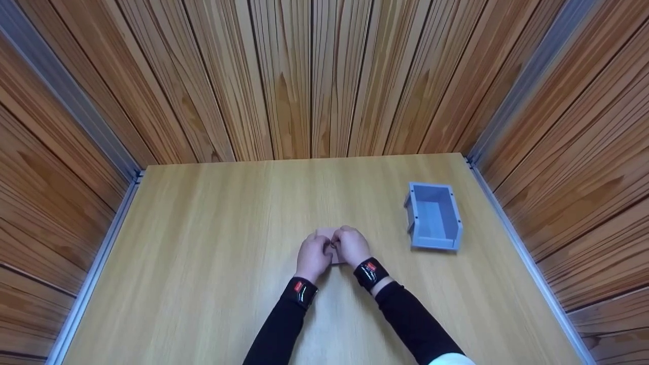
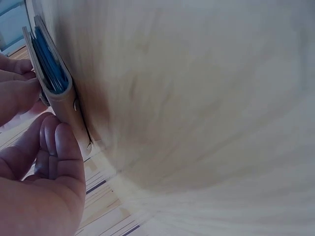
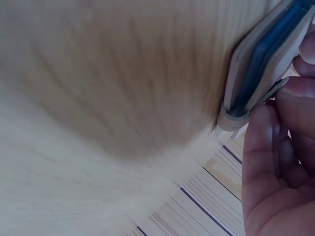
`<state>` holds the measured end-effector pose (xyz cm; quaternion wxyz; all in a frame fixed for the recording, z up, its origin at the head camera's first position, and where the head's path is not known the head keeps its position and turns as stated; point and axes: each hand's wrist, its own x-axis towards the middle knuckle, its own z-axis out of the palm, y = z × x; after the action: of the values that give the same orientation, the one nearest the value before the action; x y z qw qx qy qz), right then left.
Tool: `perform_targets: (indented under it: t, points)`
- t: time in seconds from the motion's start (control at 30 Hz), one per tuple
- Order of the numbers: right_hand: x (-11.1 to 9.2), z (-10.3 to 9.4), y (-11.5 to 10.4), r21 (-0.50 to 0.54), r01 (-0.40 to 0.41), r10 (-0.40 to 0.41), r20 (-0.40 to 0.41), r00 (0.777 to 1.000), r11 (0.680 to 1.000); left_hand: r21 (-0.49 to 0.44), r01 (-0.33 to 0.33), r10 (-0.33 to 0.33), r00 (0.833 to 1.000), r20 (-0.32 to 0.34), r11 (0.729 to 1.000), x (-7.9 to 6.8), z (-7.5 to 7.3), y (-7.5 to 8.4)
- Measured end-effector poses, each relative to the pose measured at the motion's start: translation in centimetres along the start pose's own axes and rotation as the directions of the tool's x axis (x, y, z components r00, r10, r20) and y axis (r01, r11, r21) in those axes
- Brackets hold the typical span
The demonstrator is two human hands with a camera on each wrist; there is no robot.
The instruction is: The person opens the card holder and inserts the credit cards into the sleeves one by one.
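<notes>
A small tan notebook (image 1: 327, 232) lies on the table in front of the person, mostly covered by both hands. Blue layers show between its folded covers in the left wrist view, where its rounded spine (image 2: 64, 105) faces the left hand. The left hand (image 1: 313, 257) holds it at the left side, fingers curled against it. From the right side, the right hand (image 1: 352, 246) pinches a thin dark strip (image 3: 276, 88) on the notebook's upper cover between thumb and fingertips. Both hands' fingertips meet near the cover's middle. Whether the strip is a strap or clasp cannot be told.
A grey-blue open-fronted plastic bin (image 1: 451, 244) stands on the wooden table (image 1: 203, 243) to the right of the hands. Wood-plank walls (image 1: 314, 76) close in the back and both sides, with metal rails (image 1: 94, 263) along the table's side edges.
</notes>
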<state>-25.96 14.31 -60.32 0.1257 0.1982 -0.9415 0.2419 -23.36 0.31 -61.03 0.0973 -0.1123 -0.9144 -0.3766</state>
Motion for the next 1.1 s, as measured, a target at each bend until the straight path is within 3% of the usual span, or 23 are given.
perform_targets:
  t: [0.2,0.43,0.73,0.93,1.1]
  points:
    - [0.0,-0.2,-0.1,0.027,-0.033,0.032,0.036,0.999,0.999,-0.007,0.011,-0.011,1.0,0.009,1.0,-0.1,-0.2,-0.2]
    - [-0.2,-0.9,-0.2,0.08,-0.052,0.048,0.048,0.998,0.995,-0.013,-0.022,0.021,0.999,-0.043,1.0,-0.3,-0.5,-0.1]
    - [-0.9,-2.0,0.5,0.098,-0.13,0.129,0.021,0.991,0.987,0.027,0.103,-0.103,0.994,-0.029,0.994,-0.3,-1.3,-0.3]
    - [-1.5,-2.9,1.2,0.085,-0.197,0.199,-0.021,0.98,0.977,0.068,0.194,-0.188,0.979,-0.077,0.979,-0.5,-2.4,-0.3]
    - [-2.1,-3.4,1.9,0.032,-0.223,0.225,-0.083,0.971,0.974,0.096,0.206,-0.192,0.971,-0.142,0.974,-0.9,-3.2,-0.6]
